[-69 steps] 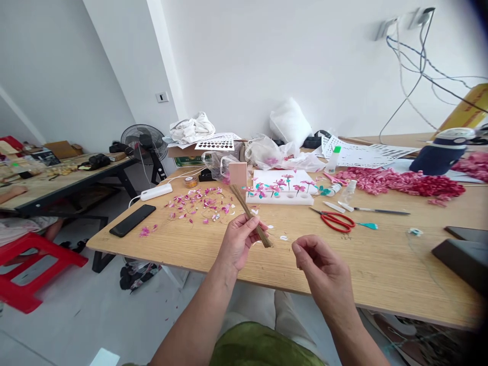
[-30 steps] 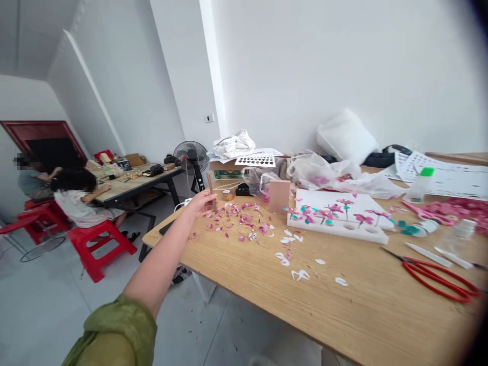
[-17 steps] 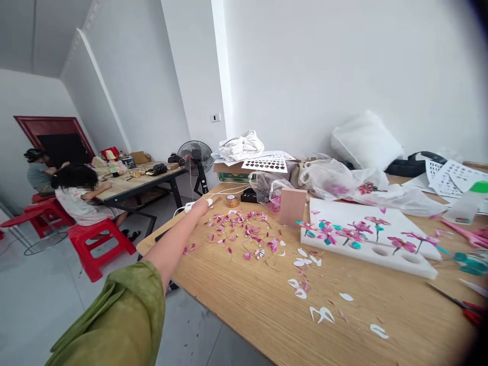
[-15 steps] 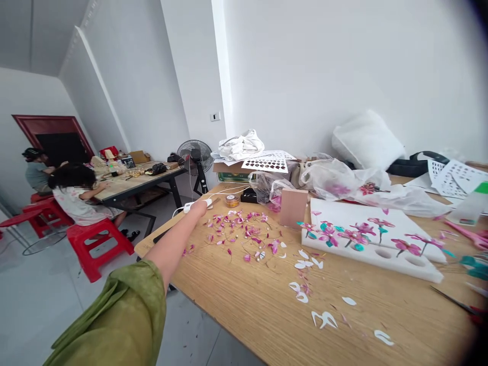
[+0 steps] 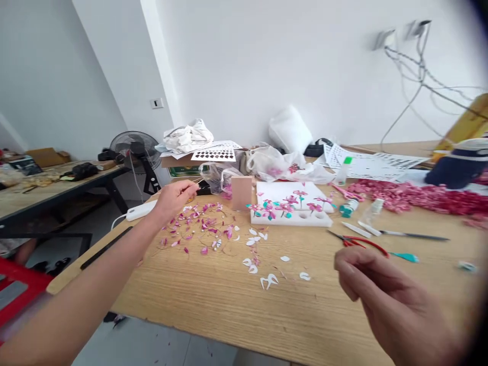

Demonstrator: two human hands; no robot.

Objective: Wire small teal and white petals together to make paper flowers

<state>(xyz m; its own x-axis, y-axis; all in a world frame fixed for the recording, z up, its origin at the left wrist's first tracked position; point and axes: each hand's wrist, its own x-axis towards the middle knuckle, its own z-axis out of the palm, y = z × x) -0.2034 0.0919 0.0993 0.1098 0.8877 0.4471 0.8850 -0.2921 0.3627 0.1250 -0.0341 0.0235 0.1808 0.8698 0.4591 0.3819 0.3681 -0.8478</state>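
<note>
My left hand (image 5: 176, 199) reaches over the far left of the wooden table, its fingers pinched together. A thin pale line shows near the fingertips, but I cannot make out whether they hold it. Below and beside this hand lie scattered pink petals (image 5: 204, 223) with thin stems. My right hand (image 5: 385, 300) is above the table at the lower right, fingers curled in; anything inside them is hidden. Red-handled pliers (image 5: 366, 243) lie just beyond it. Pink and teal flowers (image 5: 286, 208) stand in a white foam block (image 5: 292, 220).
White cut-out pieces (image 5: 270, 281) lie mid-table. A white power strip (image 5: 142, 210) is at the left edge. Behind are a box (image 5: 249, 192), plastic bags (image 5: 269, 161) and printed sheets (image 5: 215, 154). A green-capped bottle (image 5: 344, 170) and a heap of pink pieces (image 5: 412, 195) are at right.
The view has swung right. My left hand has come away from the power strip toward the petals. My right hand has come into view at the lower right.
</note>
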